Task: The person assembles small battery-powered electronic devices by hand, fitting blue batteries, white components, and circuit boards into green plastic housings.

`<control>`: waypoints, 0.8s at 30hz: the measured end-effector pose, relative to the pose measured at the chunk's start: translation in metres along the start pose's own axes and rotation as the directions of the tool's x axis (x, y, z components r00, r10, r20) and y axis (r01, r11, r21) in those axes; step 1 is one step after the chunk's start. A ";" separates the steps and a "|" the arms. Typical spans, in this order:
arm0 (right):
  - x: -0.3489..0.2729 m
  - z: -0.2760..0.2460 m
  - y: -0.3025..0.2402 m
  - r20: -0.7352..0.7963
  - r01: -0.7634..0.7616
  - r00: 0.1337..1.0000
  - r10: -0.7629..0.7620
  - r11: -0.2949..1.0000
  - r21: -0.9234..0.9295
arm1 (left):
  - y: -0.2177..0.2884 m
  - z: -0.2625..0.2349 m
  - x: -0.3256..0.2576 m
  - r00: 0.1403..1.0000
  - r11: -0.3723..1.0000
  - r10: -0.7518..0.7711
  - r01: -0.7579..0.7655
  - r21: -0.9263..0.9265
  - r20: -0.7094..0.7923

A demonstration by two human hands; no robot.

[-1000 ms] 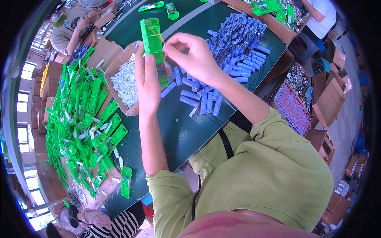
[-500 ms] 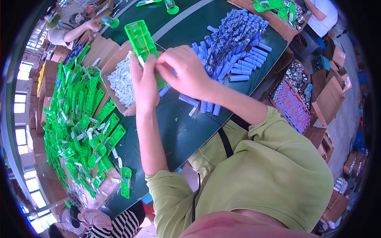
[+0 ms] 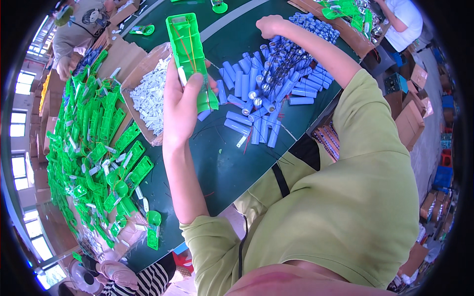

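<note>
My left hand (image 3: 183, 101) is closed around a long green plastic casing (image 3: 192, 44), open side up. Thin orange and yellow wires run along inside it, and a small white part (image 3: 181, 75) shows at its left edge by my thumb. My right hand (image 3: 271, 26) is stretched far forward, at the far left edge of a pile of blue cylindrical batteries (image 3: 244, 84) with thin dark wires. Its fingers are curled in; whatever they hold, if anything, is hidden.
A cardboard box of small white parts (image 3: 148, 98) stands left of my left hand. Beyond it lies a large heap of green casings (image 3: 94, 123). One green casing (image 3: 153, 229) lies at the table's near edge. Other people sit around the green table (image 3: 222, 167).
My right hand has left the green casing and moved forward and right, past the batteries. The casing in my left hand now stands more upright. A person at far left has set down a green piece.
</note>
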State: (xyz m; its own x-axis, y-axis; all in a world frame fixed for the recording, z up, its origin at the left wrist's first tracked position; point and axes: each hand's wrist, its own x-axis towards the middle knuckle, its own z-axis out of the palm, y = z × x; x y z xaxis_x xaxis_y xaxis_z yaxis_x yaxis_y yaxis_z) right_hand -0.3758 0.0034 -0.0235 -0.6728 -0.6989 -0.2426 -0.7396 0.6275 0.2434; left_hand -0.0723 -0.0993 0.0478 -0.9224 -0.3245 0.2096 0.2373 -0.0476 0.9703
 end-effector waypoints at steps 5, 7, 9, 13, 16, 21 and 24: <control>0.002 0.002 0.023 -0.277 0.318 0.929 -0.247 0.915 0.250 | 0.005 0.003 -0.001 1.000 1.000 -0.007 0.007 -0.015 -0.010; 0.001 -0.006 0.023 -0.564 0.543 0.796 -0.221 0.671 0.504 | 0.007 0.003 -0.002 1.000 1.000 -0.009 0.009 -0.018 -0.019; -0.034 -0.040 -0.010 -0.672 0.683 0.730 -0.126 0.170 0.710 | 0.006 0.001 -0.004 0.999 1.000 0.015 -0.014 0.022 -0.031; -0.127 -0.090 -0.071 -0.780 0.781 0.617 -0.102 -0.047 0.623 | 0.003 0.008 -0.004 0.998 0.998 0.047 -0.046 0.035 -0.051; -0.137 -0.088 -0.105 -0.900 0.890 0.421 0.110 0.140 0.434 | 0.003 0.015 -0.005 0.999 0.999 0.034 -0.033 0.033 -0.004; -0.139 -0.084 -0.131 -0.867 0.861 0.379 0.324 0.220 0.458 | -0.003 0.021 -0.003 0.990 0.988 0.124 -0.116 0.103 -0.070; -0.135 -0.081 -0.137 -0.847 0.814 0.405 0.344 0.286 0.505 | -0.006 0.020 -0.002 0.989 0.985 0.122 -0.110 0.131 -0.088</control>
State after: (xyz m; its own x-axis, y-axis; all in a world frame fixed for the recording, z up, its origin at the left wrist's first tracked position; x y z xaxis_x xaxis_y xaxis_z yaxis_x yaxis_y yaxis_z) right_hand -0.1819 -0.0160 0.0518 -0.5117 -0.3582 0.7809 -0.7683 -0.2161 -0.6025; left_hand -0.0777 -0.0792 0.0442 -0.8560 -0.4101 0.3148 0.2949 0.1128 0.9489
